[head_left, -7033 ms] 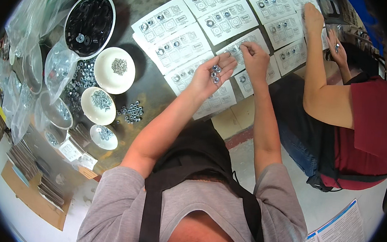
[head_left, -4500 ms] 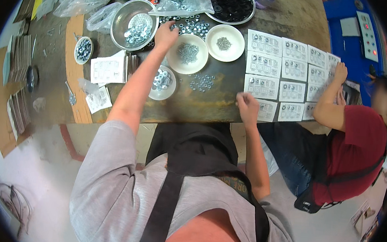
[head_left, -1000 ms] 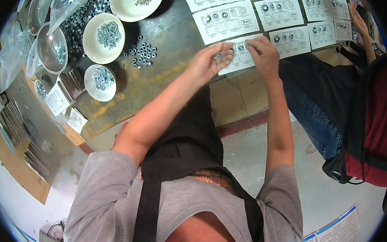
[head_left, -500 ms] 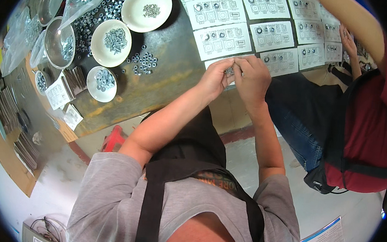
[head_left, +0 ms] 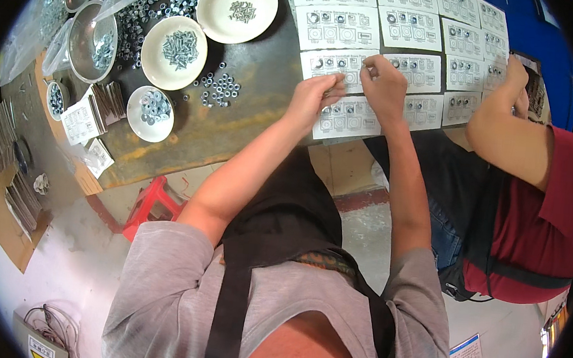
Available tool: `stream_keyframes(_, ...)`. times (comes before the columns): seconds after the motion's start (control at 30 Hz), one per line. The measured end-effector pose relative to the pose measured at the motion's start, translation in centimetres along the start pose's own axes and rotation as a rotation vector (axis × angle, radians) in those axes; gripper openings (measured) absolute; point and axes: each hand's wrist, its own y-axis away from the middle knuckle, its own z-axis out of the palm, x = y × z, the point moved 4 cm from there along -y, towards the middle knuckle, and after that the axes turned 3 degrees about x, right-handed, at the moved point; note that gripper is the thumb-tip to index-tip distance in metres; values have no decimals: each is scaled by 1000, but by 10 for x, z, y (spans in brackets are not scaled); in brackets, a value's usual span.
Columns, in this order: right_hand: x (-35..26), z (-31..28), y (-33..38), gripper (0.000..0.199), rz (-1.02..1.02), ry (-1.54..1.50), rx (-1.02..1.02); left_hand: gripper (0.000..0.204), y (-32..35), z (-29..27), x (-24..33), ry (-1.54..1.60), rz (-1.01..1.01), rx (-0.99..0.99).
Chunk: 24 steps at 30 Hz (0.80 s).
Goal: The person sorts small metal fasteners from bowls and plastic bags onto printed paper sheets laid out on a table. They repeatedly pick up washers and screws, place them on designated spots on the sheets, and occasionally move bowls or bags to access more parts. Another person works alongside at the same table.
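Observation:
My left hand is half closed, its fingers curled together over the near part of the printed cards. Anything inside it is hidden. To its right, my right hand pinches thumb and forefinger together above the cards; what sits between the fingertips is too small to make out. Below them, a white printed card lies nearest the table's edge. A card just beyond carries small dark and silver ring-shaped parts on its printed outlines. Similar cards lie in rows, with small metal parts on them.
At left stand a white bowl of small screws, a bowl of longer screws, a small bowl of washers and a steel dish. Loose nuts lie on the table. A co-worker's arm reaches over the cards at right.
My hands were together with small metal pieces between them; now they are apart, and the right one is over the cards. The co-worker's arm has come lower and nearer the cards.

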Motion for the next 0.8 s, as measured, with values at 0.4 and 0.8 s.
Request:
stream_keyframes(0.4,7,20,-9,10,-231,195,-120,37,-14,-6,-5,-136,90,71)
stream_keyframes(0.8,-7,7,-8,7,-191,73,-51,52,-7,3,7,22,22,25)
